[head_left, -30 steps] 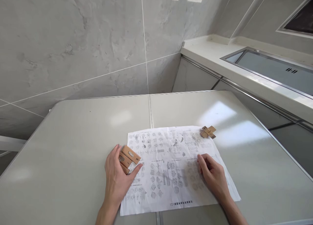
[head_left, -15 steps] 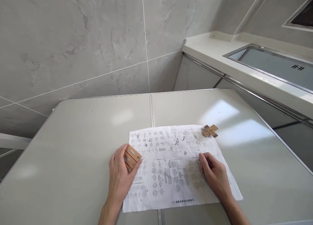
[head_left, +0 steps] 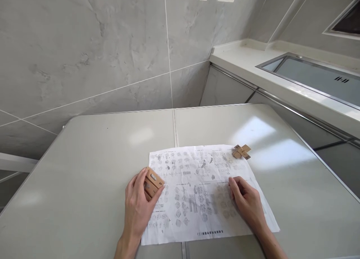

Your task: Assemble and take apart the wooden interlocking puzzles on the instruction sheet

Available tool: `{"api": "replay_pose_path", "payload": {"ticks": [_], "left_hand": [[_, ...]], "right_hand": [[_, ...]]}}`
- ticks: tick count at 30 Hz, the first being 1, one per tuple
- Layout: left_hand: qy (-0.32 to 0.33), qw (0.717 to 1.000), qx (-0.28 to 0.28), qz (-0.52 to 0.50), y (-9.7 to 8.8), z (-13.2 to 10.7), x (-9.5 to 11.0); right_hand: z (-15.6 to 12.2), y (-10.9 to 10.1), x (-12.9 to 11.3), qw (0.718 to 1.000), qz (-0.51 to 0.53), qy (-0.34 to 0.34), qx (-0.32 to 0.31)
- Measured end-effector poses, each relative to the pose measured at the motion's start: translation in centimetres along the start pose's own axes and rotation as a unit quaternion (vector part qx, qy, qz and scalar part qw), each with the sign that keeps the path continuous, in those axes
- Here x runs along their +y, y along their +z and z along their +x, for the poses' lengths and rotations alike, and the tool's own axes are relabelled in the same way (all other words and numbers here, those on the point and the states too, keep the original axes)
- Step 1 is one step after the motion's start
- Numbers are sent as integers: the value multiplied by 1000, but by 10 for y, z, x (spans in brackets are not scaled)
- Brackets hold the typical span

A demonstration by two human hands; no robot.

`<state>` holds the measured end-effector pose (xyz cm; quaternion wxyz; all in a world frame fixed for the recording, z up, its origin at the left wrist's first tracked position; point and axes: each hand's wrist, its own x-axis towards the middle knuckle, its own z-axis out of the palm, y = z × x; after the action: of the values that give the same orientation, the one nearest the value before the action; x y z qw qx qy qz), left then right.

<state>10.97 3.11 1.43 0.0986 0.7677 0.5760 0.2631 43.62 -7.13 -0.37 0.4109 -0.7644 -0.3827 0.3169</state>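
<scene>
two numbered blocks [head_left: 154,183] cupped in left hand [head_left: 138,202]

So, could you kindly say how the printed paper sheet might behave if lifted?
The printed paper sheet would probably flop, since it looks thin and creased. It may also drag the wooden cross, which appears to overlap its far right corner.

"2" and "1" on wooden blocks [head_left: 153,187]

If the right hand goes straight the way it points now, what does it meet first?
The way looks free: the right hand would probably pass over the paper, then the table beyond. The wooden cross seems right of that line; the hand's height is unclear.
</scene>
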Motion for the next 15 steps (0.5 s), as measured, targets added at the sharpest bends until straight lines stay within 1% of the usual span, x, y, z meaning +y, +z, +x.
{"api": "replay_pose_path", "payload": {"ticks": [5, 8, 10, 12, 14, 15], "left_hand": [[-5, 1000, 9, -15, -4, -3, 4], [23, 999, -9, -48, -5, -5, 13], [50, 994, -43, -82, -4, -5, 25], [69, 986, -93, -121, -1, -1, 39], [100, 974, -140, -147, 5, 6, 55], [129, 967, -159, -153, 9, 10, 63]], "right_hand": [[1, 1, -2, 1000, -1, -8, 1], [1, 0, -2, 1000, -2, -14, -6], [1, -1, -4, 1000, -8, -17, -21], [-2, -1, -9, 998, -8, -25, -48], [-7, 1, -18, 995, 8, -35, -94], [-9, 2, -24, 991, 20, -37, -127]]}}
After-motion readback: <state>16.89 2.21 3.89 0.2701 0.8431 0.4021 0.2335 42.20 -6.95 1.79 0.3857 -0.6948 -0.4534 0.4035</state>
